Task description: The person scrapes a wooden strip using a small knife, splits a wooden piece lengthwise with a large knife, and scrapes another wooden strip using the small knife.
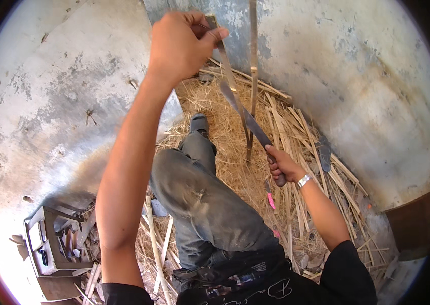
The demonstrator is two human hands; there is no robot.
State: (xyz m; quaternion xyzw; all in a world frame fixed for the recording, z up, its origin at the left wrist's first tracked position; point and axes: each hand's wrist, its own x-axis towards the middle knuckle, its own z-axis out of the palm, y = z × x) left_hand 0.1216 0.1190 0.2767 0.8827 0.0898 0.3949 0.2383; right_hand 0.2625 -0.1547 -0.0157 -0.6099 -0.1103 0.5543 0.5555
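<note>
My left hand [182, 46] is raised at the top of the view, its thumb and fingers pinching the upper end of a thin bamboo strip [226, 63]. The strip slants down to the floor litter. A long knife [255, 124] with a broad, dark, round-tipped blade is in my right hand [282, 165], the fingers wrapped round its handle. Its blade points up and left and crosses in front of the strip. Just right of the strip stands a second bamboo length [253, 66], nearly upright. The two come close together near the floor; whether they are joined there I cannot tell.
Straw-like shavings [220, 107] cover the floor. Many split bamboo sticks [304, 147] lie along the right wall [357, 76]. A dark slipper [323, 152] rests among them, near a pink-handled tool [270, 199]. A wooden frame [47, 239] with scraps stands at lower left.
</note>
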